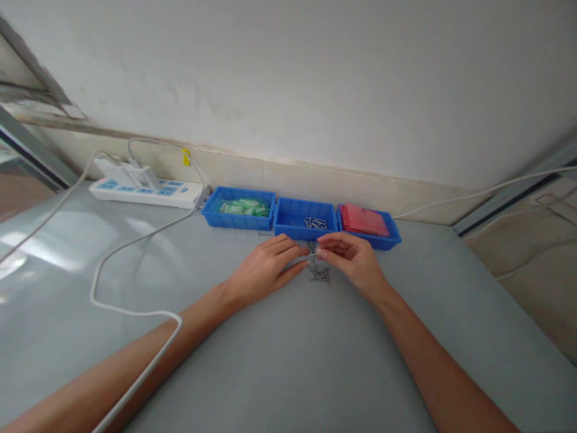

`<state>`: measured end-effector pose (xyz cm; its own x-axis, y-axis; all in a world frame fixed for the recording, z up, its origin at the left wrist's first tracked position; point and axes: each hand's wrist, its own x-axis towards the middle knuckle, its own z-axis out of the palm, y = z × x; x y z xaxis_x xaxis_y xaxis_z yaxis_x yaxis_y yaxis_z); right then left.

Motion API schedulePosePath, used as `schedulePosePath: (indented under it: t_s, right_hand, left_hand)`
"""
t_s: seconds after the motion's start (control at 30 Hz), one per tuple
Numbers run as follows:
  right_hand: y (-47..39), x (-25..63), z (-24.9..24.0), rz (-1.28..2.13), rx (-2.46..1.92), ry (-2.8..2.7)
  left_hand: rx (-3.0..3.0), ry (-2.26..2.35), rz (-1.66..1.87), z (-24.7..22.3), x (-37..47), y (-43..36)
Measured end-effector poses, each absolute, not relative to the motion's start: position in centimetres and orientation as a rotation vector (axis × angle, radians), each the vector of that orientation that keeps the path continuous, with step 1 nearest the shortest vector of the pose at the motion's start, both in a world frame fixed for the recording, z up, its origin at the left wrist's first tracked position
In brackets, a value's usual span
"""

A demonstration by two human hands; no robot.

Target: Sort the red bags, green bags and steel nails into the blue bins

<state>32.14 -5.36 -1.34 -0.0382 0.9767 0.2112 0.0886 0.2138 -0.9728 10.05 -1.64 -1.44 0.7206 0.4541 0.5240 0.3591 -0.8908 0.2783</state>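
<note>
My right hand (351,258) pinches a thin metal screw (312,255) between thumb and fingertips. The screw points left, toward my left hand (270,261), whose fingers reach out with the thumb apart from the index finger. The left index fingertip is close to the screw's end; whether it touches cannot be made out. On the table just below the fingertips lies a loose pile of screws (321,275). More screws (311,246) lie between the hands, partly hidden by the fingers. Directly behind the hands stands a blue bin (282,219) with several screws in it.
A left blue bin (216,219) holds green-and-clear packets (246,207). The right blue bin (393,239) holds red packets (364,220). One screw (265,234) lies before the left bin. A power strip (175,195) stands by the wall; a white cable (130,312) crosses over my left forearm.
</note>
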Motion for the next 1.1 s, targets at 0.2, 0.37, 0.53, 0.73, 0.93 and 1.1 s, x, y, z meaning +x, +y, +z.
schedulePosePath:
  t_s: [0.2,0.37,0.53,0.73,0.93,1.1]
  right_hand:
    - [-5.2,31.6,-1.5,1.089,-1.096,-1.316]
    - [-5.4,31.9,-1.7,1.229,-1.059,-1.343]
    - [-5.4,32.0,-1.9,1.276,-1.024,-1.324]
    - [-4.8,33.2,-1.5,1.014,-1.059,-1.314]
    - [-4.4,34.0,-2.0,0.877,-1.221,-1.419]
    - [-4.4,34.0,-2.2,0.835,-1.191,-1.406]
  left_hand:
    - [2.738,0.695,1.023,-1.6,9.8,-1.5]
    - [2.743,0.706,1.025,-1.6,9.5,-1.3]
    - [2.712,0.749,0.990,-1.9,9.5,-1.2]
    - [2.800,0.668,0.884,-2.0,9.7,-1.3]
    - [2.797,0.548,0.747,-2.2,10.0,-1.6]
    - [2.760,0.595,0.690,-2.1,10.1,-1.7]
